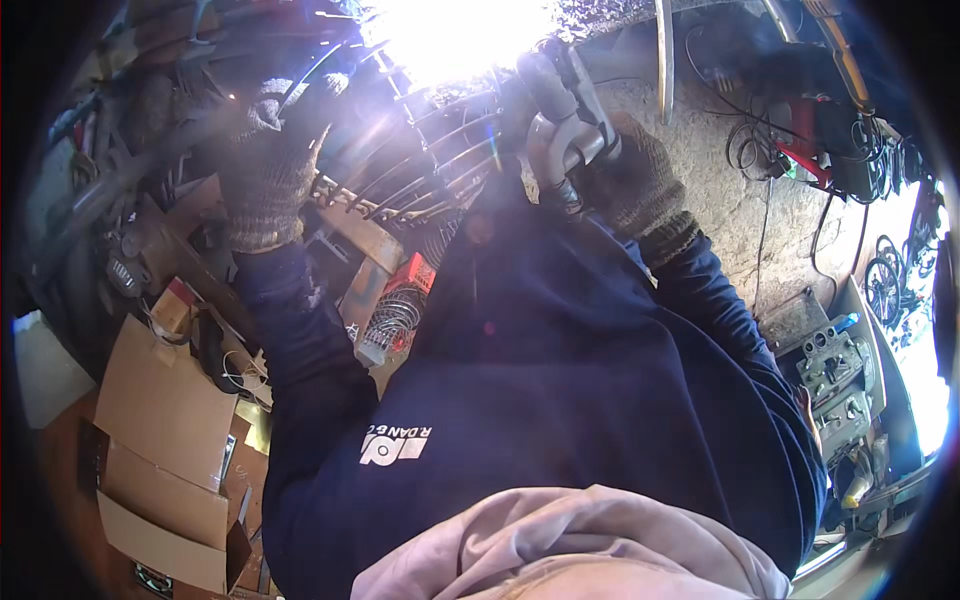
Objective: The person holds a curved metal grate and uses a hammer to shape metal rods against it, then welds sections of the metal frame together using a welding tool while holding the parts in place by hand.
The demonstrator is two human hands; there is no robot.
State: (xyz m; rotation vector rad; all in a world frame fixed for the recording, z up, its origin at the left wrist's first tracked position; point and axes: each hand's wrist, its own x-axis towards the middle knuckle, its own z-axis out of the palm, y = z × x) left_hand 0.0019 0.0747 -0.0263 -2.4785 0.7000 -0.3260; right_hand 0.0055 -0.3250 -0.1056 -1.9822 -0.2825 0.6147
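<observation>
A white glare (455, 35) at the far middle washes out whatever lies beneath it. Just nearer stands a rack of thin curved metal bars (440, 150), partly in shadow. To the left of it, my left hand (272, 175), in a knitted work glove, is closed around a thin dark rod (318, 68) that slants up toward the glare. My right hand (640, 185), gloved alike, is wrapped round a grey bent pipe-like metal piece (560, 140) to the right of the rack. The piece's far end runs into the brightness.
Cardboard boxes (165, 420) stand at the lower left. A coiled metal spring (398, 315) and a red plastic piece (416, 272) lie below the rack. Dark cables (750, 150) hang at the right by a rough wall (725, 200). Metal machine parts (835, 370) sit farther right.
</observation>
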